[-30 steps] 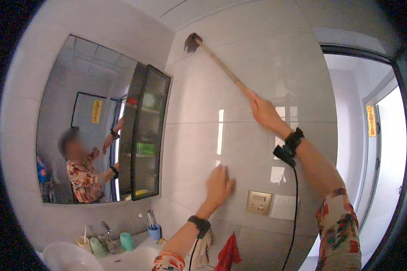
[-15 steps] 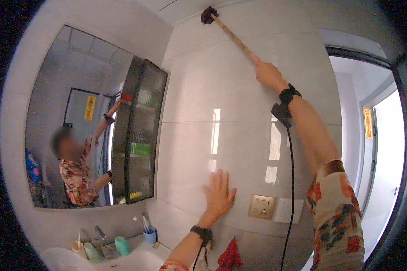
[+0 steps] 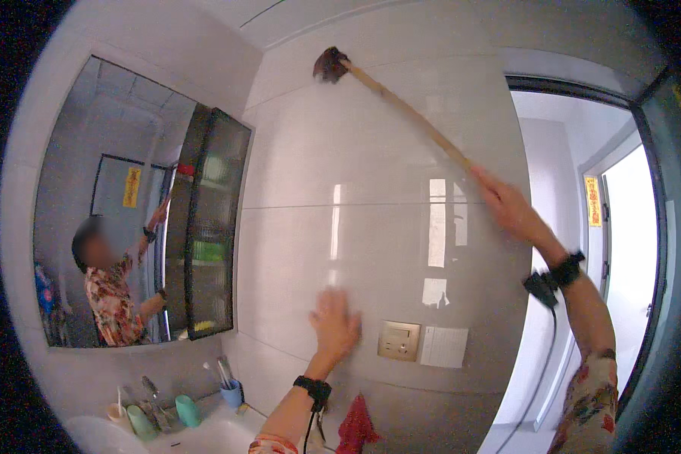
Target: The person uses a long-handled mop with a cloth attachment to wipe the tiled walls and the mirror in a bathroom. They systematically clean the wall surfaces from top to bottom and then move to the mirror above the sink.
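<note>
My right hand [image 3: 509, 206] is closed round the lower end of a long wooden handle. The handle slants up to the left and ends in a dark brown, bristly brush head [image 3: 330, 65]. That head is at the upper part of the pale tiled wall [image 3: 295, 151], a little below the ceiling edge. Lower down, my left hand [image 3: 334, 325] has its fingers spread, palm toward the wall; whether it touches the tiles I cannot tell. Right of it are a gold wall socket [image 3: 399, 340] and a white square panel [image 3: 443, 346].
At left hang a mirror [image 3: 83, 303] and a dark-framed glass cabinet [image 3: 221, 219]. Below stands a washbasin [image 3: 197, 439] with a faucet [image 3: 155, 397], a green cup [image 3: 186, 410] and a blue toothbrush cup [image 3: 231, 393]. A red cloth [image 3: 357, 427] hangs under my left hand. A doorway [image 3: 567, 144] opens at right.
The brush head has come down from the ceiling edge onto the wall. My right hand has moved down and to the right with the handle. My left hand stays low, fingers spread.
</note>
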`<state>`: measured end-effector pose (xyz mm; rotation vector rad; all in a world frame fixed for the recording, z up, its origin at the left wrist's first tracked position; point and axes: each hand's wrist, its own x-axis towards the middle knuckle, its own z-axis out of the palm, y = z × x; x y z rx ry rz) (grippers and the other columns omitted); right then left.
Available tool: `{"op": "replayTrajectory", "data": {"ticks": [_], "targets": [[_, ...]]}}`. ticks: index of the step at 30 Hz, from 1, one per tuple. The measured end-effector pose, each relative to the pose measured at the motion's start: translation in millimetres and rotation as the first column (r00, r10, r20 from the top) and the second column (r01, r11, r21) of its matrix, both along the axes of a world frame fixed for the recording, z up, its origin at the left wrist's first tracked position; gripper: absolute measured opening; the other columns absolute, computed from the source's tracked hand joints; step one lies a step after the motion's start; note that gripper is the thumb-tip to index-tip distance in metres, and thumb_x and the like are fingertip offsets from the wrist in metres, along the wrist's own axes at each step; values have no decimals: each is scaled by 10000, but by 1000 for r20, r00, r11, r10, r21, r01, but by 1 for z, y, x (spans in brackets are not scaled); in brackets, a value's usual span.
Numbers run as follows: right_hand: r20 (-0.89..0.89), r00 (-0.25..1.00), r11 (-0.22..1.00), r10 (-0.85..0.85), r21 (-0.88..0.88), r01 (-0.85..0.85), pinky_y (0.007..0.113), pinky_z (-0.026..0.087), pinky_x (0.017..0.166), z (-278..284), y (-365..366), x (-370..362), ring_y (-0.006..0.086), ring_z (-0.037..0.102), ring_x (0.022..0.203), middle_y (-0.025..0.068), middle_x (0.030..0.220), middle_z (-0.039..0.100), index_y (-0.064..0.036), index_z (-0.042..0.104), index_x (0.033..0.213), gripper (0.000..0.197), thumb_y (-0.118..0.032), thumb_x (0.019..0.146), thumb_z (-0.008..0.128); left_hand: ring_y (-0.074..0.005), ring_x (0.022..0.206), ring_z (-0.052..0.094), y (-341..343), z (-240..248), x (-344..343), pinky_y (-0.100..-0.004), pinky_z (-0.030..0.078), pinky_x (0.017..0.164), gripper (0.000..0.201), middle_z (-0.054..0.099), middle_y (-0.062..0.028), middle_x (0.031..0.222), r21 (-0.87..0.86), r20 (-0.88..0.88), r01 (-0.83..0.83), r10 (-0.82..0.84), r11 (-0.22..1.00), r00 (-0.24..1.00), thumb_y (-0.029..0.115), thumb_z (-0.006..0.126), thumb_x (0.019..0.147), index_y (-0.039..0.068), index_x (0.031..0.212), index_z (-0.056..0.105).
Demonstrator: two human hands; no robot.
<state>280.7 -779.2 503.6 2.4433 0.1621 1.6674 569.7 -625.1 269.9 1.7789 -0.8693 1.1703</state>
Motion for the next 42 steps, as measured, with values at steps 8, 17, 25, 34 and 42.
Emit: {"op": "replayTrajectory", "data": {"ticks": [8, 17, 25, 34, 42], "targets": [[-187, 982, 994, -14, 100, 33, 448, 481, 785, -144, -16, -56, 371, 563, 882, 193, 1141, 501, -151, 288, 1304, 429, -115, 879, 340, -366, 1283, 124, -35, 2, -21, -583, 90, 973, 593, 176, -151, 1397, -70, 71, -7, 12, 998, 997, 333, 483, 810, 116, 1324, 280], [-98, 957, 962, -272, -20, 271, 387, 527, 691, -59, -38, -48, 291, 628, 710, 194, 902, 607, -155, 282, 1322, 425, -202, 901, 314, -406, 1257, 170, -58, 15, -57, -623, 105, 948, 518, 233, -199, 1361, -97, 134, -10, 23, 995, 991, 303, 441, 835, 79, 1288, 329], [130, 987, 990, -95, -87, 107, 429, 432, 810, 71, 6, -1, 352, 553, 885, 206, 1012, 558, -226, 310, 1303, 398, -230, 906, 324, -351, 1285, 143, -48, 6, -44, -585, 106, 969, 533, 235, -149, 1376, -51, 107, -43, 49, 998, 993, 273, 464, 820, 86, 1299, 324], [241, 952, 963, -186, -150, 226, 446, 423, 805, 149, 21, 21, 358, 558, 879, 207, 970, 580, -198, 350, 1284, 403, -206, 882, 336, -344, 1277, 168, -35, 1, -45, -571, 102, 978, 525, 242, -149, 1373, -5, 152, 6, -5, 1000, 988, 276, 463, 826, 83, 1295, 327], [235, 900, 922, -366, -41, 386, 450, 422, 796, 158, 24, 4, 356, 556, 871, 203, 960, 578, -215, 323, 1299, 423, -190, 877, 319, -325, 1283, 166, -30, 0, -42, -538, 101, 998, 527, 246, -141, 1375, 13, 156, -8, 6, 1000, 988, 264, 452, 827, 88, 1305, 316]]}}
